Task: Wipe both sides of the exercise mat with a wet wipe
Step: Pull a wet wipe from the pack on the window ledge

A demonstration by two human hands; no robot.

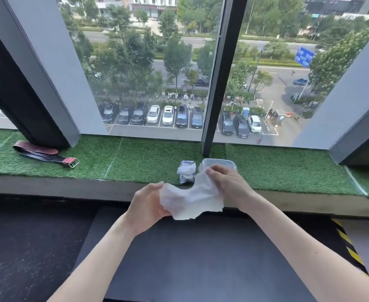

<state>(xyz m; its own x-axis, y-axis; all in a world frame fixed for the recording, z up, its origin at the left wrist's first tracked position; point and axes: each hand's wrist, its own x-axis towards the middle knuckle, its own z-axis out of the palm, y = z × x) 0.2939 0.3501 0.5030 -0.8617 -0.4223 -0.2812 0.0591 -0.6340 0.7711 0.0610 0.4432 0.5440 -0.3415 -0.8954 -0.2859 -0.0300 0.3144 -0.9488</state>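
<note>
Wipe prep | your left grip (146,203) and right grip (229,184) each pinch an edge of the wet wipe (190,197), spreading it to cover more surface | exercise mat (201,253) lies near, under your arms, seemingly not yet wiped | wipe pack (187,171) on far turf ledge (135,162)

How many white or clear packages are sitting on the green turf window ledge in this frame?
2. A small white plastic wipe pack sits on the green artificial-turf ledge; a clear plastic box is beside it, partly hidden behind the right hand.
</note>
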